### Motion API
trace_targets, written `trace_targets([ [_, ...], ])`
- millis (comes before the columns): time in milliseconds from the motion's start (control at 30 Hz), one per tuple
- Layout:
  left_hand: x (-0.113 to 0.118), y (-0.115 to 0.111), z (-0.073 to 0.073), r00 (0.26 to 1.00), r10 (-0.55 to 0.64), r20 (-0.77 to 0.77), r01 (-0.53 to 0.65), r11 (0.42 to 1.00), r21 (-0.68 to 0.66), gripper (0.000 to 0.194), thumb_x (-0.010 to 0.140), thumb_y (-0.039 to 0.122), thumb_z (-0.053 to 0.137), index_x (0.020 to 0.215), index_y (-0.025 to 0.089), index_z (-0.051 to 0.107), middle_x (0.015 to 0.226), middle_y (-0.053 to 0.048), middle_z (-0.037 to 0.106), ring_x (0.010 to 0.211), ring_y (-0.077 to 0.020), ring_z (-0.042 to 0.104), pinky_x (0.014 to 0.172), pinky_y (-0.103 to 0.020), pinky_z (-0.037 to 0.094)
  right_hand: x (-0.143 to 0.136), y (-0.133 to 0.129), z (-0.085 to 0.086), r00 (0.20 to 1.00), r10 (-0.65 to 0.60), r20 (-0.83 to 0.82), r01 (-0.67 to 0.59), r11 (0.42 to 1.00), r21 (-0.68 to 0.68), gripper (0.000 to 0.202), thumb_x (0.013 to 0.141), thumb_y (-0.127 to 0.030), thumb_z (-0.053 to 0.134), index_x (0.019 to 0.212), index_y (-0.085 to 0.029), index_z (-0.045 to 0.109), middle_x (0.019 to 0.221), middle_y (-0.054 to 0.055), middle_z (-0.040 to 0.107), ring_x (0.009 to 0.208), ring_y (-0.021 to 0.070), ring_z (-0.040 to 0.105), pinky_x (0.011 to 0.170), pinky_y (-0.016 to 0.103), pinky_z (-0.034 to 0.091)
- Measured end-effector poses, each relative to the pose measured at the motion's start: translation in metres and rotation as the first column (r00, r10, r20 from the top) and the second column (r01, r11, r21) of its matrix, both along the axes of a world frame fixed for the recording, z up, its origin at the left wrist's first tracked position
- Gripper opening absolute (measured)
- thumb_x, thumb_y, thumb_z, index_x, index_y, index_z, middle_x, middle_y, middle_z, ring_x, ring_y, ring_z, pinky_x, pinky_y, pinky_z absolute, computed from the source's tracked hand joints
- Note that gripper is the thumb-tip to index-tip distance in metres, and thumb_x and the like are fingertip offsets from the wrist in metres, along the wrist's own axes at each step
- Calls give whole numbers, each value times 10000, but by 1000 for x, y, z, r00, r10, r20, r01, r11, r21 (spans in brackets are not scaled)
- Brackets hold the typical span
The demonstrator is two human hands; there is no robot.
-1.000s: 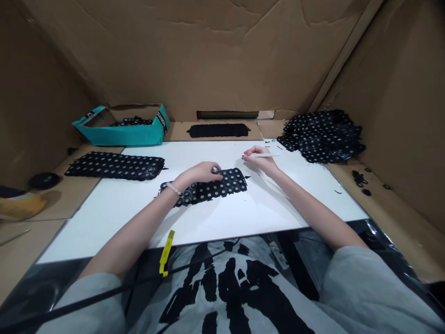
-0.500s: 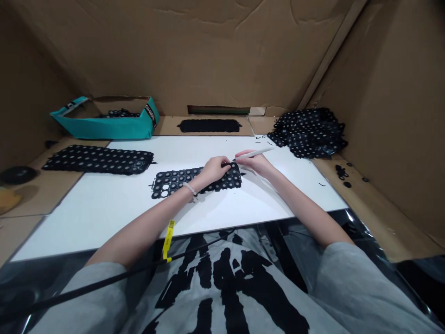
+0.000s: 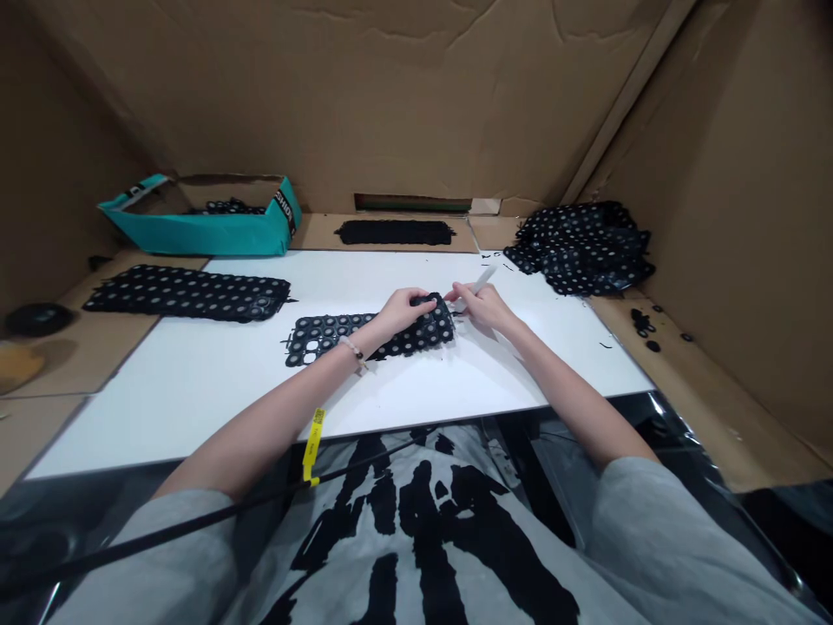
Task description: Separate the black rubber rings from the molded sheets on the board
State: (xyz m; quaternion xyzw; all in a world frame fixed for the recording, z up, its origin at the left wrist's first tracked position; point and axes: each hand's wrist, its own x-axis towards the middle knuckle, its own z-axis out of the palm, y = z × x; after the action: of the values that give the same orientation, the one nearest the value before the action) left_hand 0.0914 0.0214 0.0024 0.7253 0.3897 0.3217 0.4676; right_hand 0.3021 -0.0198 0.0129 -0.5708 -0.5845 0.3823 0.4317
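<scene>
A black sheet with rows of round grey dots (image 3: 323, 330) lies on the white board, its shape and left-end cutouts like a phone case. My left hand (image 3: 403, 311) grips its right part, thumb and fingers closed on the upper edge. That right end looks slightly raised. Just off the right edge, my right hand (image 3: 482, 305) is closed around a slim white pen-shaped tool (image 3: 485, 277), which leans up to the right. The tool's tip is hidden by my fingers, so I cannot tell whether it touches the sheet.
A similar dotted sheet (image 3: 188, 293) lies at left, near a teal box (image 3: 201, 233) holding more dotted pieces. A plain black strip (image 3: 396, 232) rests at the back. A heap of dotted sheets (image 3: 586, 250) and small black scraps (image 3: 643, 323) are at right. Cardboard walls (image 3: 416, 104) surround the board.
My right hand has turned and shifted slightly right and down along the sheet's right edge; the white tool now stands steeper. The sheet's right end is tilted up a little under my left hand.
</scene>
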Motion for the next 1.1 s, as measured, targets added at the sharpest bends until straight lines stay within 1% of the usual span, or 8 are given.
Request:
trace_targets([
  [100, -1, -1, 1, 1000, -7, -2, 7, 1000, -24, 398, 714, 541, 734, 865, 174, 705, 959, -60, 751, 970, -256, 633, 945, -376, 449, 8, -1, 5, 996, -20, 82, 17, 999, 29, 681, 866, -771, 494, 753, -152, 755, 664, 91, 699, 634, 179, 650, 627, 276, 532],
  [200, -1, -1, 1, 1000, -19, -5, 19, 1000, -22, 398, 720, 534, 734, 890, 175, 711, 993, -61, 752, 984, -251, 633, 950, -373, 453, 8, 2, 10, 996, -10, -86, 9, 1000, -11, 728, 826, -826, 489, 757, -144, 734, 585, 85, 658, 553, 162, 614, 575, 276, 521],
  [333, -1, -1, -2, 1000, -18, -14, 18, 1000, -4, 382, 736, 518, 726, 903, 174, 714, 1018, -69, 755, 988, -256, 638, 961, -387, 458, 2, 3, 14, 948, 56, -314, -58, 998, 3, 481, 668, -622, 812, 738, -156, 715, 749, 77, 727, 650, 140, 644, 639, 253, 547],
  [533, -2, -2, 0, 1000, -14, -2, 14, 1000, -23, 423, 739, 553, 717, 908, 165, 721, 998, -68, 757, 988, -263, 646, 933, -377, 468, -6, -4, 16, 941, 98, -323, -125, 990, -66, 351, 641, -348, 873, 919, -163, 765, 743, 47, 730, 713, 162, 684, 773, 311, 599],
  [633, -4, -3, 2, 1000, -22, 15, 22, 999, -40, 431, 736, 562, 716, 893, 162, 714, 979, -66, 758, 980, -261, 645, 918, -370, 470, -9, -4, 17, 951, 85, -297, -115, 990, -85, 227, 661, -306, 865, 769, -149, 741, 769, 62, 739, 745, 171, 701, 826, 325, 611],
  [767, -4, -2, 3, 999, -27, 25, 28, 998, -55, 412, 734, 536, 720, 896, 157, 714, 979, -66, 756, 975, -251, 642, 930, -369, 462, -12, -2, 14, 940, 78, -333, -107, 992, -71, 210, 704, -286, 841, 679, -165, 671, 795, 52, 743, 761, 167, 711, 849, 340, 621],
  [967, -4, 0, 1, 999, -46, 27, 47, 997, -58, 429, 722, 549, 720, 888, 153, 722, 976, -67, 755, 972, -257, 640, 924, -371, 455, -12, 1, 11, 933, 63, -354, -105, 989, -100, 184, 735, -258, 798, 690, -174, 641, 765, 41, 731, 727, 156, 706, 825, 335, 620],
  [1100, -4, 2, -3, 998, -45, 34, 47, 996, -71, 449, 706, 564, 735, 886, 154, 735, 974, -68, 759, 963, -258, 642, 912, -371, 455, -16, 1, 2, 944, 78, -320, -95, 995, -40, 187, 738, -290, 770, 701, -188, 618, 751, 27, 716, 743, 173, 708, 821, 346, 608],
])
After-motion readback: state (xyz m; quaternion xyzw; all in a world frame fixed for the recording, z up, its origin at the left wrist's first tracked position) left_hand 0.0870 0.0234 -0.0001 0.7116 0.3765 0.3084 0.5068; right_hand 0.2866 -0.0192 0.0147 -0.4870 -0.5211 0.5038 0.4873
